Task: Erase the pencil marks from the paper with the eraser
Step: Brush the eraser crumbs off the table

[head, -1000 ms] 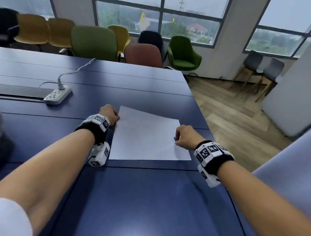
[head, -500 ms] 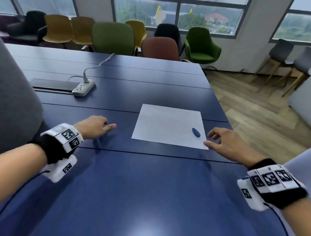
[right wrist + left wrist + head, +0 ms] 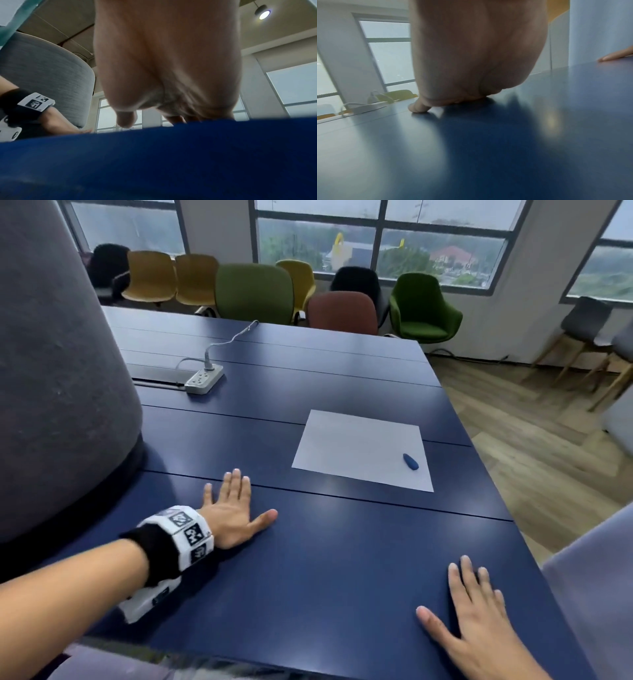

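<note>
The eraser (image 3: 410,461) lay on the paper (image 3: 359,448), near its right edge (no marks showed). Our left hand (image 3: 230,517) and right hand (image 3: 479,621) rested flat, fingers spread, holding nothing. Unpinned, the paper could slide or crumple under rubbing.

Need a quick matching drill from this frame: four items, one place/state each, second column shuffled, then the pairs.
Column 1
1. eraser
2. paper
3. left hand
4. power strip

Column 2
A. flat on the table, fingers straight, holding nothing
B. lying on the sheet near its right edge
C. far left part of the table, white cable plugged in
D. flat on the blue tabletop, no hand touching it

Pairs: 1-B, 2-D, 3-A, 4-C

The right hand also lies flat and holds nothing.
</note>
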Available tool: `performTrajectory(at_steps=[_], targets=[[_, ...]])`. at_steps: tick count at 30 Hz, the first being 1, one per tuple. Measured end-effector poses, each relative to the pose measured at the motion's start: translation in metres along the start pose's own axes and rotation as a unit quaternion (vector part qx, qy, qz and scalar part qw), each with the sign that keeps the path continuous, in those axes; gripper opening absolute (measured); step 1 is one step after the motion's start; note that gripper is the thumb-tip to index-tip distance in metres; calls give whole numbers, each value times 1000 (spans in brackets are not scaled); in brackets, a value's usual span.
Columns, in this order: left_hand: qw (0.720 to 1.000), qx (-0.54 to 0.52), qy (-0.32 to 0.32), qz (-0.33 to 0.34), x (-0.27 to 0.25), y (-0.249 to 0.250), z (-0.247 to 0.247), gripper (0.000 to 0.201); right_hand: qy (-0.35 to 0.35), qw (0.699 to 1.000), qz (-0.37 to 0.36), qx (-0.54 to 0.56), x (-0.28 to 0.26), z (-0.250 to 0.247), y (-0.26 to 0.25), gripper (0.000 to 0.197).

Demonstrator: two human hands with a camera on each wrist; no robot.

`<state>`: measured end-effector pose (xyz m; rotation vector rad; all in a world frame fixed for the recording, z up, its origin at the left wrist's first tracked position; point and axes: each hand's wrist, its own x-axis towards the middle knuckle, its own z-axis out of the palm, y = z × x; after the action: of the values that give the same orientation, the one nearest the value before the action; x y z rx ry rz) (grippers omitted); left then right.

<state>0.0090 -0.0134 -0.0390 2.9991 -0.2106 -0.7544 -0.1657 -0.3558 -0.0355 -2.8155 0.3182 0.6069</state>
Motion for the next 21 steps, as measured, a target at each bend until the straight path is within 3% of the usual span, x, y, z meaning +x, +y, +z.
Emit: performTrajectory(at_steps=[6,10,12,14,16,19,21], targets=[[994,27,-8,103,-11,90,9,103,-33,998,43,-27,-2,2,-15,147],[972,14,-73,223,-28,148,13,95,43,998,31,-29,2,14,-11,137],[962,-19,-92,255,-31,151,7,90,57,997,27,-38,10,26,-2,137],[974,-53,-61,211,-26,125,-3,88,107,994,13,-30,14,40,9,120],[991,-63,-11,114,-18,78,-8,91,153,988,7,-37,20,50,11,107],[999,-32,11,-34,-12,6,-4,96,217,975,-16,-52,22,54,10,108],[998,-18,2,-65,-13,-12,1,97,233,971,-14,-55,23,54,9,109]])
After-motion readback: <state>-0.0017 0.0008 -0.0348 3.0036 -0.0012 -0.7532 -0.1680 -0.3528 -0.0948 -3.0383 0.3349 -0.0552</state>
